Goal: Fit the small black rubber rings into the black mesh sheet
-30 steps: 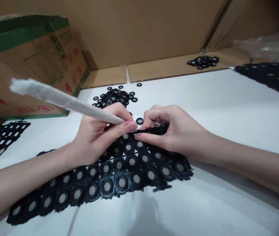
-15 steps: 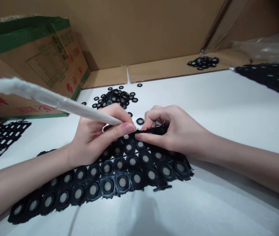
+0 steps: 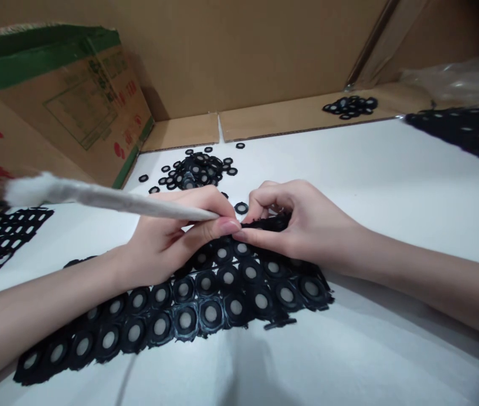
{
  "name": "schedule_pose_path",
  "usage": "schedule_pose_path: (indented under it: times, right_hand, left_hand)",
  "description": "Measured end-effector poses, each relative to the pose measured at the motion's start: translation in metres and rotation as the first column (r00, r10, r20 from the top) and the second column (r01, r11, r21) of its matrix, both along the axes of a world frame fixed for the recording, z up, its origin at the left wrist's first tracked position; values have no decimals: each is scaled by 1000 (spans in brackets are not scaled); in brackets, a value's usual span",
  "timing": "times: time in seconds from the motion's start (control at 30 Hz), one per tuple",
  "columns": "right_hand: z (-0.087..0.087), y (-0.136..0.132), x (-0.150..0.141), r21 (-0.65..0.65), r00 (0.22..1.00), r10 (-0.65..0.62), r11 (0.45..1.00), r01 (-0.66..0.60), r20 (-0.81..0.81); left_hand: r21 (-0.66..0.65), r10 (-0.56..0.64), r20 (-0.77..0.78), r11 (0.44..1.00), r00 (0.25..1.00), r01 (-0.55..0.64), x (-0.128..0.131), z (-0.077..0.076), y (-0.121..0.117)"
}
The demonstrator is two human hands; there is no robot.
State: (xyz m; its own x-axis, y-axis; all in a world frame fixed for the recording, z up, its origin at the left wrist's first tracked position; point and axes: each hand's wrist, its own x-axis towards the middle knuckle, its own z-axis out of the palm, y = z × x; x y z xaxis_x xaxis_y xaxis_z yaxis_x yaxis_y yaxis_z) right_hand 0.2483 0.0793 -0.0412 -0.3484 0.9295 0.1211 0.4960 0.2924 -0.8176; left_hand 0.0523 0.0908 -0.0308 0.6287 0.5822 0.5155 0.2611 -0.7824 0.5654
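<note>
My left hand (image 3: 176, 234) is closed round a white wrapped stick (image 3: 138, 202) with a frayed, fluffy end pointing left. Its tip is hidden between my thumb and forefinger. My right hand (image 3: 302, 220) pinches the upper edge of a black rubber sheet of joined rings (image 3: 209, 314), which is folded up a little there. The thumb and fingertips of both hands meet at this edge. The sheet lies slantwise on the white table, partly under my left forearm. Just beyond my fingers rests a single black ring (image 3: 242, 208).
A heap of loose black rings (image 3: 197, 168) lies behind my left hand, and a smaller pile (image 3: 350, 106) farther right on cardboard. A cardboard box (image 3: 62, 107) stands at the left. Punched-out black sheet (image 3: 7, 237) lies left, another dark sheet (image 3: 468, 129) right, near clear plastic (image 3: 459, 82).
My left hand has shifted slightly right, towards my right fingertips. The stick's frayed end has swung down and right. My right hand and the sheet stay almost where they were.
</note>
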Motion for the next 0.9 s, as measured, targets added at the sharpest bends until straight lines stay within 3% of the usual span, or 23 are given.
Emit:
schedule_pose_path:
  times: [0.27, 0.9]
  right_hand:
    - [0, 0, 0, 14, 1000, 6, 1000, -6, -2]
    - [-1, 0, 0, -10, 1000, 5, 1000, -5, -7]
  left_hand:
    - [-84, 103, 96, 992, 990, -95, -1, -4, 0]
    - [-66, 107, 85, 993, 991, -101, -1, -2, 0]
